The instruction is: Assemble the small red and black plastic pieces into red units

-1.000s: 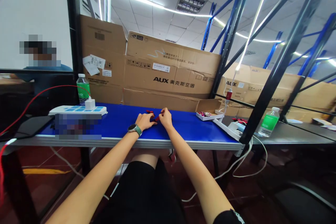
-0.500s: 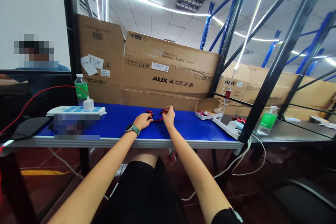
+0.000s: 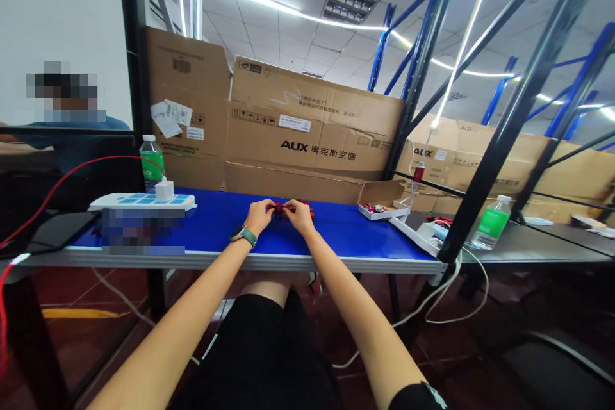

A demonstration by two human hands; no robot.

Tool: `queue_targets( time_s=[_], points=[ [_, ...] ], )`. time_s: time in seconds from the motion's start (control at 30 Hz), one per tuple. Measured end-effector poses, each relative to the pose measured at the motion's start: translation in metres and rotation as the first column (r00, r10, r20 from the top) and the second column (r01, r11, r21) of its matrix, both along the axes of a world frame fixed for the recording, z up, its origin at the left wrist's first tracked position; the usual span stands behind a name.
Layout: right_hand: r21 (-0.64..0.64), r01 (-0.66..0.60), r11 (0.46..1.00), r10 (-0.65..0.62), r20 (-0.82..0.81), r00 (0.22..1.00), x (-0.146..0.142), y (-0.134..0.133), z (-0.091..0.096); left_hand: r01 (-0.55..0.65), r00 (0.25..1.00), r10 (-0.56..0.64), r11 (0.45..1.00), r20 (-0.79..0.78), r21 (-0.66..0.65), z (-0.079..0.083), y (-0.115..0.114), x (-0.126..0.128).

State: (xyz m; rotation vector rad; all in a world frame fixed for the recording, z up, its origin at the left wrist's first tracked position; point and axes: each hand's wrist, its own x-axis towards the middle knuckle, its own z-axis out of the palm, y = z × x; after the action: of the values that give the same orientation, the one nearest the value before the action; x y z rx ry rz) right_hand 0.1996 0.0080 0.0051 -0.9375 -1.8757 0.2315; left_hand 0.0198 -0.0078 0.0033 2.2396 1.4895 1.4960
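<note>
A small red-and-black strap-like piece (image 3: pixel 278 208) is pinched between my two hands above the blue tabletop (image 3: pixel 216 230); its exact kind is too small to make out. My left hand (image 3: pixel 260 215), with a watch on its wrist, closes its fingertips on the left side of the piece. From the right, my right hand (image 3: pixel 298 214) grips the same piece, its fingers almost meeting the left ones. More red-and-black material (image 3: pixel 312 211) shows just beyond my right hand, partly hidden by it. Whether it joins the held piece, I cannot tell.
A white power strip (image 3: pixel 144 202) with a plugged-in charger (image 3: pixel 164 190) lies at left, near a green-labelled bottle (image 3: pixel 154 163). An open small box (image 3: pixel 383 211) with colourful items stands at right, beside a black rack post (image 3: pixel 480 160). Cardboard panels (image 3: pixel 312 128) line the back.
My hands have come together over the strap-like piece. The right hand has lowered and moved left; the left hand has turned inward, its fingers now closed on the piece.
</note>
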Motion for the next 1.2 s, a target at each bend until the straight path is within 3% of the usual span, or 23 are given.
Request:
queue_targets(
  time_s=[0.3, 0.53, 0.87, 0.93, 1.0, 1.1, 1.2],
  points=[
    [0.008, -0.043, 0.999, 0.044, -0.036, 0.998, -0.001, -0.010, 0.005, -0.036, 0.996, 0.030, 0.997, 0.079, 0.074, 0.007, -0.012, 0.001],
    [0.077, -0.091, 0.993, 0.094, -0.045, 0.995, -0.001, -0.005, 0.002, 0.095, 0.989, -0.115, 0.977, 0.095, 0.191, 0.007, -0.009, 0.002],
    [0.038, -0.035, 0.999, 0.039, -0.098, 0.994, -0.001, -0.005, 0.002, 0.181, 0.980, -0.195, 0.962, 0.047, 0.205, 0.007, -0.011, 0.003],
    [0.010, -0.096, 0.995, 0.096, -0.145, 0.985, 0.000, -0.004, 0.003, 0.179, 0.981, -0.191, 0.962, 0.043, 0.206, 0.007, -0.010, 0.003],
    [-0.044, -0.236, 0.971, 0.224, -0.184, 0.957, 0.000, -0.004, 0.005, 0.168, 0.984, -0.177, 0.963, 0.027, 0.209, 0.007, -0.009, 0.002],
    [-0.193, -0.440, 0.877, 0.379, -0.285, 0.880, 0.000, -0.003, 0.006, 0.149, 0.987, -0.159, 0.965, 0.030, 0.216, 0.009, -0.009, 0.002],
    [-0.279, -0.484, 0.829, 0.363, -0.389, 0.847, 0.000, -0.001, 0.004, 0.144, 0.987, -0.156, 0.966, 0.040, 0.215, 0.010, -0.011, 0.002]
  ],
)
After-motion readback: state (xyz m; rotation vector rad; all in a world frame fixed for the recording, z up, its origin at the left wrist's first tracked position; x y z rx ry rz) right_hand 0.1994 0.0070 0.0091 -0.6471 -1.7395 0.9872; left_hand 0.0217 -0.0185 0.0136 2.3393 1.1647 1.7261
